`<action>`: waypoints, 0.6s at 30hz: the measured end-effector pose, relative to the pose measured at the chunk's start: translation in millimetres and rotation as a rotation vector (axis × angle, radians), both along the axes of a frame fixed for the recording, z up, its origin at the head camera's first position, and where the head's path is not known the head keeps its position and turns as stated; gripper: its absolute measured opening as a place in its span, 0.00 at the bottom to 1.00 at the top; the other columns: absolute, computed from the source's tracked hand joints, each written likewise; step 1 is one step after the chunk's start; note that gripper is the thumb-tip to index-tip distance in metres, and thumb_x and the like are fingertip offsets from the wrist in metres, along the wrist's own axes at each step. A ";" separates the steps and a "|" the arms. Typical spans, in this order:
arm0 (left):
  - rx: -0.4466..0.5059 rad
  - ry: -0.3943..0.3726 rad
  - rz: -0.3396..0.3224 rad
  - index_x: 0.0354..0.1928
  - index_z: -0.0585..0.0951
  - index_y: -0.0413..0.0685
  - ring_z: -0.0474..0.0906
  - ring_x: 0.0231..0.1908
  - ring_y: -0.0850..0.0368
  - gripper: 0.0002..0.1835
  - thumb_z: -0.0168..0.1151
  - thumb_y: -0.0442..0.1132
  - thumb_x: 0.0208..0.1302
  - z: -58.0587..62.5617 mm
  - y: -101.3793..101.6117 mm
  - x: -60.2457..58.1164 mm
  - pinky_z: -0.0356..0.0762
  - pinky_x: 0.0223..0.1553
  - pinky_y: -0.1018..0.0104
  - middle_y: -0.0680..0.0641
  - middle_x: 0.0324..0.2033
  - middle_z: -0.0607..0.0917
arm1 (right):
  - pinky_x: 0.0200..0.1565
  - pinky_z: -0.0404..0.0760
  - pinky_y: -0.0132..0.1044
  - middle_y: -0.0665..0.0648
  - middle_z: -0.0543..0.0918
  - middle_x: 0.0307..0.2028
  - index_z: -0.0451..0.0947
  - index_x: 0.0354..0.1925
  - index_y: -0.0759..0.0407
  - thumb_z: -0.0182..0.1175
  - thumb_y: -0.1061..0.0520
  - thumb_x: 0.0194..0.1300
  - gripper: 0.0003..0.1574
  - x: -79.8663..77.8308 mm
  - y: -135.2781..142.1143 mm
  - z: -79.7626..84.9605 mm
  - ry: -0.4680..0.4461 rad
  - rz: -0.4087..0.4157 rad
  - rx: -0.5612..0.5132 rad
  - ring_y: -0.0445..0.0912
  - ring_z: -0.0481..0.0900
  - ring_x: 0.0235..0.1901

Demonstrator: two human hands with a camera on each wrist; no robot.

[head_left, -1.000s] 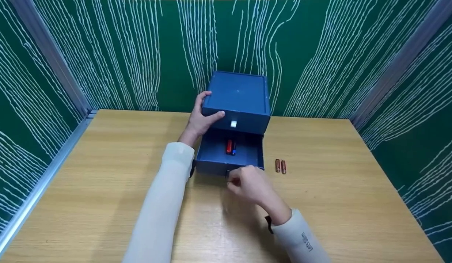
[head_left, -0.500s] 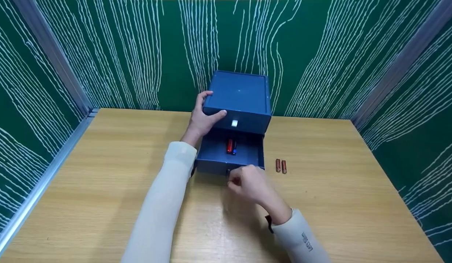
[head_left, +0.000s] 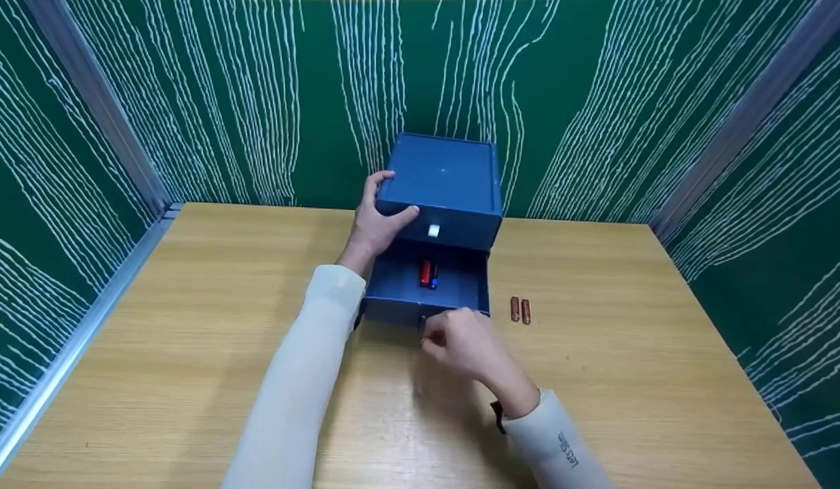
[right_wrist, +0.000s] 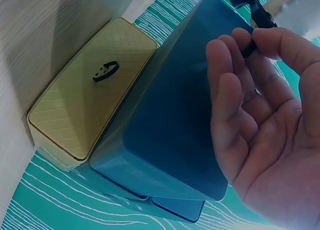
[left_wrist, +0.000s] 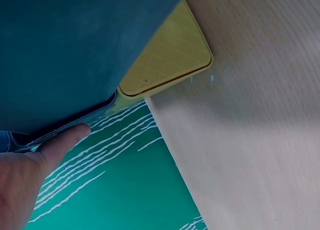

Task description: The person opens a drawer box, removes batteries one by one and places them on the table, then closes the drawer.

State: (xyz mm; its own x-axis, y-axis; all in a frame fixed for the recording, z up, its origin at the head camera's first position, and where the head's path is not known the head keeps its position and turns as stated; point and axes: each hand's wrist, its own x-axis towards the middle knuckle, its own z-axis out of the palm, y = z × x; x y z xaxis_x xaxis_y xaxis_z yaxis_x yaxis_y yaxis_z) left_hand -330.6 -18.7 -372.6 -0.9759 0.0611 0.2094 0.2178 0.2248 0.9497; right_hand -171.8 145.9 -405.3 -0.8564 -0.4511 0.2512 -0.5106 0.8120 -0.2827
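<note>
At centre frame, the left hand (head_left: 374,227) grips the cabinet (head_left: 443,178), likely steadying it, while the right hand (head_left: 466,343) pinches the handle (right_wrist: 248,50) of the open drawer (head_left: 394,311) between its fingers.

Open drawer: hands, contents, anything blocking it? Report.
Left hand grips blue box. Right hand pinches black pull on open drawer. Two small cylinders inside, one red; nothing visible in its way.

The head view faces forward and downward from high over the worktop (head_left: 189,380), taking in the drawer box (head_left: 443,170) and the wall (head_left: 324,136). Both wrist views are close and rolled sideways, sharing a yellow panel (left_wrist: 172,54); the worktop lies right in the left wrist's, upper left in the right wrist's.
</note>
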 end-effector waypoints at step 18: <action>0.014 -0.007 0.029 0.53 0.56 0.82 0.62 0.56 0.52 0.35 0.63 0.59 0.43 -2.1 3.2 -1.3 0.59 0.56 0.49 0.52 0.61 0.60 | 0.23 0.69 0.28 0.40 0.76 0.18 0.77 0.19 0.44 0.56 0.53 0.49 0.06 -0.1 1.0 1.1 -0.025 0.002 0.007 0.34 0.69 0.18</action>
State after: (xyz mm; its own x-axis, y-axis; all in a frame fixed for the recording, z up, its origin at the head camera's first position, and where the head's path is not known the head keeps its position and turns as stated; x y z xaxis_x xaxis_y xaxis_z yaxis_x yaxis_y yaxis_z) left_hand -331.9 -15.5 -374.7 -0.9787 0.0294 0.2033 0.2048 0.2178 0.9543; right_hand -171.8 146.9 -404.2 -0.8612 -0.4547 0.2269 -0.5054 0.8130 -0.2892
